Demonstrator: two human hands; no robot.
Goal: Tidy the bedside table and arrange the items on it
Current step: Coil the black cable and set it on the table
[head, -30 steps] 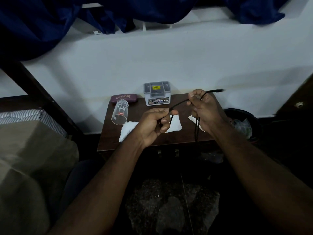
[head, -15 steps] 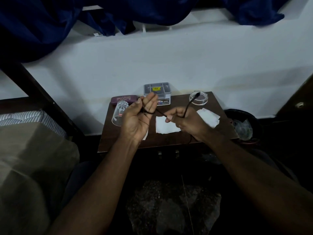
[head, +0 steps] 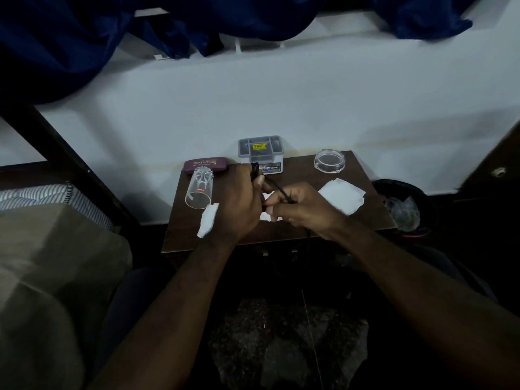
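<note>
Bedside table (head: 298, 171) tidying looked to me about midway. You had the black cable (head: 277, 188) in both hands above the tabletop, and coiling it seemed to be the step in hand. Your left hand (head: 239, 204) had its fingers curled round a small bunch of loops that showed at the top of the fist, with the back of the hand turned toward you. Your right hand (head: 304, 209), just beside it, pinched the strand between thumb and fingertips, and a short taut run of cable bridged the two hands. A tail dropped from beneath your right hand over the near edge of the table, so I judged there was more to wind. Both forearms reached forward and converged over the middle of the top. Under your hands lay a white tissue (head: 270, 218), mostly hidden. A second tissue (head: 208, 219) lay just left of your left wrist, and a larger tissue (head: 342, 199) just right of your right hand. Left of your left hand a clear tumbler (head: 198, 190) lay on its side, mouth toward you, with a maroon spectacle case (head: 205, 164) beyond it. Past your left knuckles stood a grey plastic box (head: 260, 152) against the wall. Beyond your right hand sat a round glass dish (head: 329, 161). Well to the right, off the table, was a dark waste bin (head: 405, 209). The tissues and the toppled tumbler looked like work not yet done.
</note>
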